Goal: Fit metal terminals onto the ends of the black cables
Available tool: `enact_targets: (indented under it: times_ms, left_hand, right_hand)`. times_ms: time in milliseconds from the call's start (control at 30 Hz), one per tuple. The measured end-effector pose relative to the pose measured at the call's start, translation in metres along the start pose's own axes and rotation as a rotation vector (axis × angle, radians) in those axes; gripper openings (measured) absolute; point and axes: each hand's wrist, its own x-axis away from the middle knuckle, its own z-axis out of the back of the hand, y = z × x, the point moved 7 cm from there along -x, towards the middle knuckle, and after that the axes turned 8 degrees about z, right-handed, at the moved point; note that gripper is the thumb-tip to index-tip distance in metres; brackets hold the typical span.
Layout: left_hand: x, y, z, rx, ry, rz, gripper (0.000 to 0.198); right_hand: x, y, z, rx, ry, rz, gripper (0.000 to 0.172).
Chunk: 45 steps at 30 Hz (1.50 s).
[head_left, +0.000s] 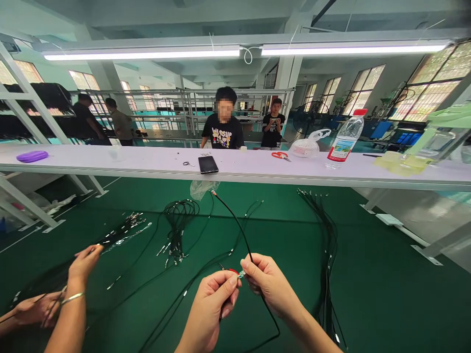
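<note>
My right hand (270,284) pinched a small metal terminal (241,274) on a black cable (235,221) above the green mat (382,294), while my left hand (215,306), closed just beside it, seemed to grip the same cable, though the view there was poor.

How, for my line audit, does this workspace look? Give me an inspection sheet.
Surface: green-topped workbench, with a long white raised shelf beyond it.
Job's things: black cable ending in a small metal terminal; red sleeve beside it.
Clutter: clear plastic bag at the bench's far edge; on the shelf, black smartphone, orange-handled scissors, red-capped clear plastic bottle, purple oval case.
Grippers: nothing seen; right hand pinches the black cable by the terminal, left hand pinches at the red sleeve.
Cables: coiled black cable bundle; long black cable bundle.
Surroundings: co-worker's hand with metal bangle at lower left; person in black T-shirt beyond the shelf; tube lights.
</note>
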Motion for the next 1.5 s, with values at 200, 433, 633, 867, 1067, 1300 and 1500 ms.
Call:
enact_targets:
  times_ms: [200, 433, 633, 867, 1067, 1300, 1500]
  left_hand:
    - [0.003, 0.006, 0.01, -0.2, 0.17, -0.12, 0.028]
    - [0.012, 0.017, 0.017, -0.305, 0.329, -0.297, 0.024]
    - [0.01, 0.018, 0.018, -0.264, 0.247, -0.313, 0.019]
    - [0.009, 0.02, 0.015, -0.245, 0.249, -0.264, 0.021]
    - [0.005, 0.015, 0.017, -0.226, 0.24, -0.245, 0.023]
    - [0.003, 0.005, 0.019, -0.156, 0.216, -0.156, 0.028]
    - [0.003, 0.001, 0.018, -0.151, 0.192, -0.134, 0.032]
  right_hand:
    - [0.002, -0.001, 0.003, 0.13, 0.038, -0.013, 0.044]
    - [0.006, -0.006, -0.006, 0.067, -0.004, -0.015, 0.042]
    - [0.007, -0.004, -0.005, 0.074, -0.034, 0.049, 0.039]
    - [0.008, -0.003, -0.005, 0.091, -0.045, 0.063, 0.038]
    - [0.008, -0.001, -0.005, 0.059, -0.043, 0.042, 0.04]
    - [0.007, 0.005, -0.005, -0.039, -0.04, 0.001, 0.04]
    - [0.005, 0.012, -0.005, -0.09, -0.013, -0.037, 0.043]
